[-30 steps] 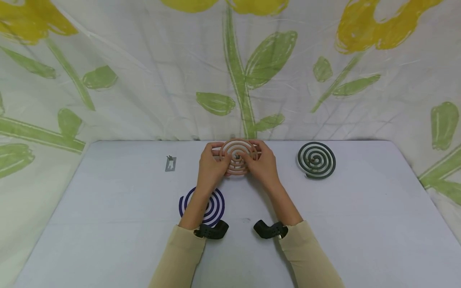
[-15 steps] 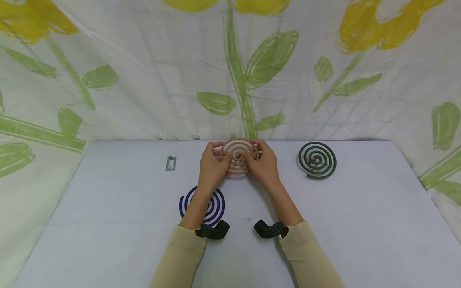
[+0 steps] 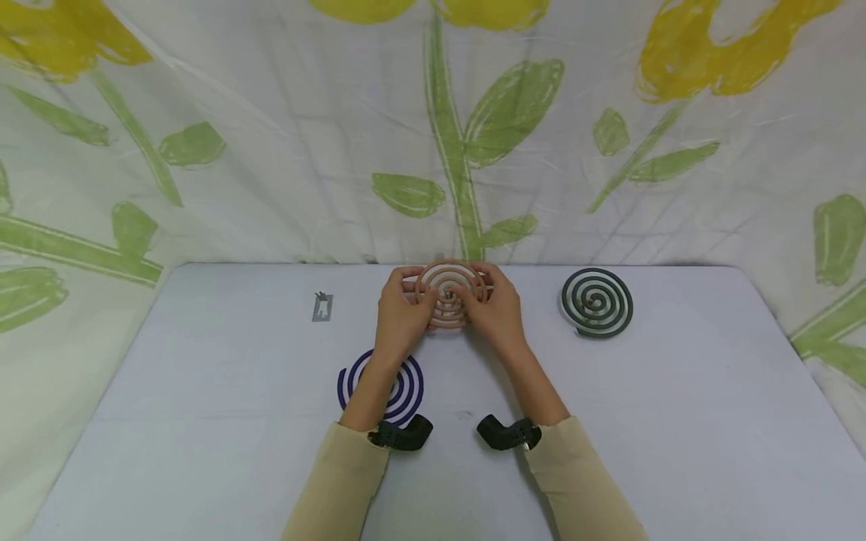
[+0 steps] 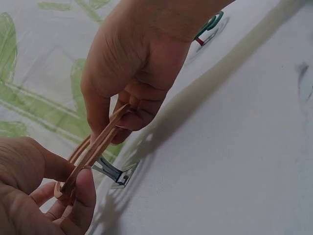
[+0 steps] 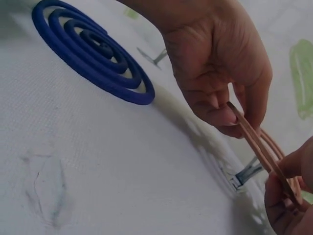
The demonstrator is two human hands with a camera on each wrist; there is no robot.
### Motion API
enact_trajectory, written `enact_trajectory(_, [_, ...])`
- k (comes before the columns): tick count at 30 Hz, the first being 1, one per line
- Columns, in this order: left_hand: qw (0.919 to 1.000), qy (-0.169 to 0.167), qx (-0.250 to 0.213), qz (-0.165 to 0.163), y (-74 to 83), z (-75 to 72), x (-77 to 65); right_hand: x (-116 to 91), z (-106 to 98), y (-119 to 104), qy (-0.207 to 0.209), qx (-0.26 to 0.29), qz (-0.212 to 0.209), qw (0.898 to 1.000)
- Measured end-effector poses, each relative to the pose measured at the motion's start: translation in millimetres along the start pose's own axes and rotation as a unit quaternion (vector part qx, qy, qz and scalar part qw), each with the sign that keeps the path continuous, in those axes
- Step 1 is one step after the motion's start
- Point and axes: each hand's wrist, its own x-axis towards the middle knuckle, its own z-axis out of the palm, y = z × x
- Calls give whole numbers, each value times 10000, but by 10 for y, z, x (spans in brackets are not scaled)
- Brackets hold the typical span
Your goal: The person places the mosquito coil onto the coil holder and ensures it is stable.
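Note:
A brown mosquito coil (image 4: 98, 145) is pinched at its two sides by both hands, near the back edge of the table. My left hand (image 3: 401, 312) has its thumb on the coil's near face and its fingers behind. The right hand (image 3: 497, 312) grips the opposite side in the same manner. In both wrist views the coil is tilted. Below it a small metal coil stand (image 4: 111, 172) stands on the table, its upper end reaching the coil; the coil hides part of it.
A dark green coil (image 3: 597, 303) sits to the right. Left of the hands stands another small metal stand (image 3: 322, 307). A blue coil (image 3: 409, 385) lies under the left forearm, partly hidden. Behind the white table (image 3: 223, 451) hangs a flower-painted cloth (image 3: 304, 150).
Both hands stay on the brown coil with almost no movement. The whole head view has shifted very slightly.

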Motion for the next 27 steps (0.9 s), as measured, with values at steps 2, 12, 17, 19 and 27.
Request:
enact_trajectory(2, [10000,-17,-34,10,-6,4,2,1,-3,-1,19,-12,-22,10000])
enact_trajectory(12, [9999,-30,-116,85,16,14,1,38,-52,-16,-43,-30,25,10000])
enact_trajectory(17, [10000,-40,-36,33,-1,32,-14,27,-56,19,-124,-48,121,9998])
enact_trajectory(19, [10000,-29,-19,55,-3,40,-10,23,-57,28,-119,-29,88,9999])
enact_trajectory(27, [10000,-41,25,18,-18,51,-10,12,-59,25,-135,56,179,9997])
